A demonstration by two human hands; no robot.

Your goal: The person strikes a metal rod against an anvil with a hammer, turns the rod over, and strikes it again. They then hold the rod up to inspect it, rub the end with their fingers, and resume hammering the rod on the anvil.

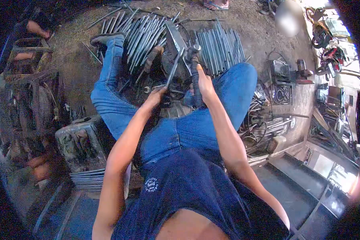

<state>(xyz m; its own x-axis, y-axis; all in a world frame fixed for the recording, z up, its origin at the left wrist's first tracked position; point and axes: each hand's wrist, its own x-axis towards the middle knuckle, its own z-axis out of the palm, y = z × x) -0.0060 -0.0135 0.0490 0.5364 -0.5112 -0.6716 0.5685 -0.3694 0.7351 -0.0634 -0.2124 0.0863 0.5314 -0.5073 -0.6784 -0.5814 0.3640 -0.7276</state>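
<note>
My left hand is closed around the lower end of a metal rod, which slants up and away between my knees. In my right hand is a hammer, held by its dark handle with the head pointing away from me. The rod's far end lies close to the hammer head and overlaps a flat-faced metal block in this view. Near my left hand, an open-end wrench lies among dark tools and scrap.
Cut rods lie in a left pile and a right pile on the dirt floor. A battered metal can stands left, above bundled rods. Machinery and a motorcycle are at right. Another person's sandalled foot shows at top.
</note>
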